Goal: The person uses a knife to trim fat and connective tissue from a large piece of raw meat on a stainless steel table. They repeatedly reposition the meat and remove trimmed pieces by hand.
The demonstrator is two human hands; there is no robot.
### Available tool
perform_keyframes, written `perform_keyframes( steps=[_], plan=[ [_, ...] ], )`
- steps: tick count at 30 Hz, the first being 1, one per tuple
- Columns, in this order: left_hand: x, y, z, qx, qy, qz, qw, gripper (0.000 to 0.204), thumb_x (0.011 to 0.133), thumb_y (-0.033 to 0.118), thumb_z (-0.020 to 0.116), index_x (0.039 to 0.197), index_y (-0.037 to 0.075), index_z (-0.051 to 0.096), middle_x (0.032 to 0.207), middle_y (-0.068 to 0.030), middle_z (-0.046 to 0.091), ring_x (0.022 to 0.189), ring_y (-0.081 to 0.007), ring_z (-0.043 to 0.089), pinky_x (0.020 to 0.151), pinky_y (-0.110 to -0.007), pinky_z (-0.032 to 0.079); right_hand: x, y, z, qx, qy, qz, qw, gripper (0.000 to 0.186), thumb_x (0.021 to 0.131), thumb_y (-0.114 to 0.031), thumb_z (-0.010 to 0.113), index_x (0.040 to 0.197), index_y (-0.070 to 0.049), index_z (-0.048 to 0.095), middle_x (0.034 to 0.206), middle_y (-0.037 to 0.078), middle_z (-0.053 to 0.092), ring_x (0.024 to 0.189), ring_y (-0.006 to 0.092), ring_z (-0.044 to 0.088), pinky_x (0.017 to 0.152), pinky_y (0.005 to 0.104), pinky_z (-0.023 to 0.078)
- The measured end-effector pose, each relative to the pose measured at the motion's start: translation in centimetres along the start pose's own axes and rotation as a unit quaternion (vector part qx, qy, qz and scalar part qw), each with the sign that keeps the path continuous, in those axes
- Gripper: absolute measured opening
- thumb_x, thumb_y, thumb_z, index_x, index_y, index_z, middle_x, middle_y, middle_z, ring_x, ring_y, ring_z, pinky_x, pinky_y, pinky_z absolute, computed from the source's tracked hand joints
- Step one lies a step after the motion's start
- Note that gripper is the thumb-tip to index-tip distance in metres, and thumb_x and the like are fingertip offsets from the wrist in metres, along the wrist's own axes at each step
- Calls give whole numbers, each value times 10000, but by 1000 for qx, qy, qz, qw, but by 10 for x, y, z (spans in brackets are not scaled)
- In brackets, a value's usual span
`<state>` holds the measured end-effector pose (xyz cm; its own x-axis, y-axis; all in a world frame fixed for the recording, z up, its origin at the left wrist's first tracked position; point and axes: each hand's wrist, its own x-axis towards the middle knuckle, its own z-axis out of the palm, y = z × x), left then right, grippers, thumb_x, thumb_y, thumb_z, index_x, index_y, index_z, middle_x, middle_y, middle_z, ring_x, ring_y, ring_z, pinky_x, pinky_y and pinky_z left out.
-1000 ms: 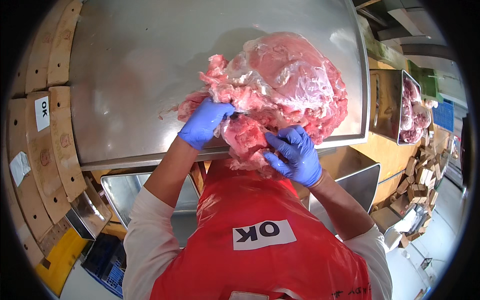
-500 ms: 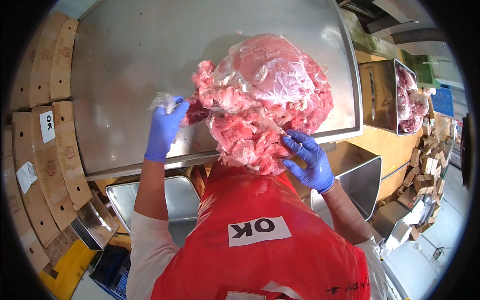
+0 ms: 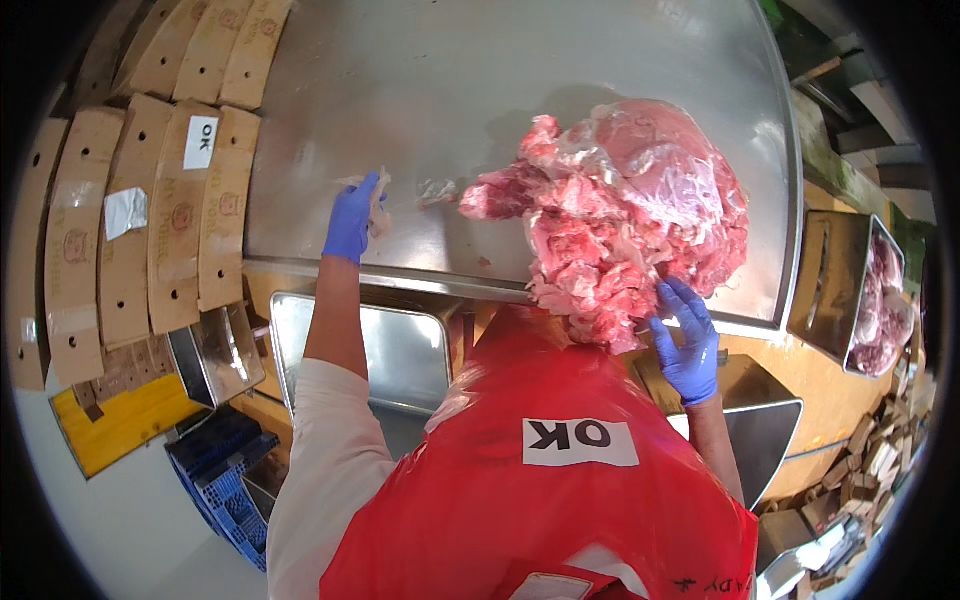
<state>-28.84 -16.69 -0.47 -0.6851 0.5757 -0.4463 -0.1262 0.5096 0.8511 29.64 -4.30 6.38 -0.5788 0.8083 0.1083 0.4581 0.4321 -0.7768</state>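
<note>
The step in hand looks like sorting: the left hand (image 3: 352,218) pinches a pale scrap of fat (image 3: 380,205) out to the left on the steel table (image 3: 420,90), well apart from the pile of raw meat (image 3: 625,215) (partly under clear plastic). Dropping the scrap calls for loosening that pinch. The right hand (image 3: 688,340), fingers spread, rests against the pile's near edge, arm bent, holding nothing.

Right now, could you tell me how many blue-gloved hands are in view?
2: the left hand on the steel table holding a pale scrap; the right hand against the meat pile.
</note>
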Motion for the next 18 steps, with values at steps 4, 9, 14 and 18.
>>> perform_keyframes(
  steps=[4,9,14,18],
  plan=[
    [10,-15,3,129,40,130,982,538,996,423,803,1312,-5,721,1056,-99,739,920,-198,696,818,-363,563,-1,9,2,-3,-5,-6,1000,491,930,-62,834,1410,-46,731,1443,216,688,1293,366,703,1080,428,569],
    [17,-94,81,445,129,366,807,649,918,466,831,1430,93,691,1388,-236,669,1260,-429,626,1060,-543,519,2,4,8,11,-2,8,1000,494,926,-62,837,1407,-44,730,1443,218,684,1288,370,705,1087,430,568],
    [10,-124,95,443,192,349,803,432,985,431,744,1285,120,737,1330,-215,684,1231,-447,619,1051,-568,502,-7,-4,-1,-6,-9,9,1000,514,920,-71,843,1419,-51,722,1472,221,669,1306,385,699,1089,436,573],
    [33,-118,52,523,170,277,788,392,998,359,715,1258,67,739,1215,-228,719,1134,-437,671,995,-560,530,-14,-3,-8,-14,-27,10,999,551,915,-107,850,1446,-74,709,1500,219,657,1323,394,689,1096,445,578]
  ],
)
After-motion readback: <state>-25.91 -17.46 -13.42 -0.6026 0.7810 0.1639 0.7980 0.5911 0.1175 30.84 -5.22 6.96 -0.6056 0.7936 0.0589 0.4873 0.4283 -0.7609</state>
